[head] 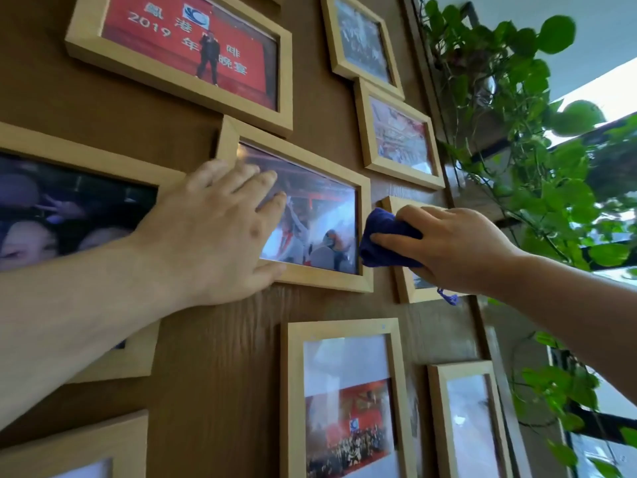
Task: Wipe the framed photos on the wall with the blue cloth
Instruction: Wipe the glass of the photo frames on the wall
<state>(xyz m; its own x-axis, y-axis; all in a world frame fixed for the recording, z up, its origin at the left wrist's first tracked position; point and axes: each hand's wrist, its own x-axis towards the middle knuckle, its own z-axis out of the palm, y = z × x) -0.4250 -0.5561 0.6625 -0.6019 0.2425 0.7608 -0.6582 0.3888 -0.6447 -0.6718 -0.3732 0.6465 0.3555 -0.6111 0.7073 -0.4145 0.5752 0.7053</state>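
Note:
Several light wooden framed photos hang on a brown wood-grain wall. My left hand (220, 229) lies flat with fingers spread on the left part of the middle frame (331, 277), covering its left edge and part of the glass. My right hand (448, 250) grips a bunched blue cloth (386, 239) and presses it against the right edge of that middle frame. The same hand covers most of a small frame (389, 203) just to the right. A blue tag of the cloth (448, 299) hangs below my right wrist.
A large red-photo frame (179, 46) hangs above. Two small frames (400, 139) sit at the upper right, and two portrait frames (344, 401) hang below. A dark-photo frame (69, 201) is at the left. Leafy green vines (517, 132) on dark shelves crowd the wall's right edge.

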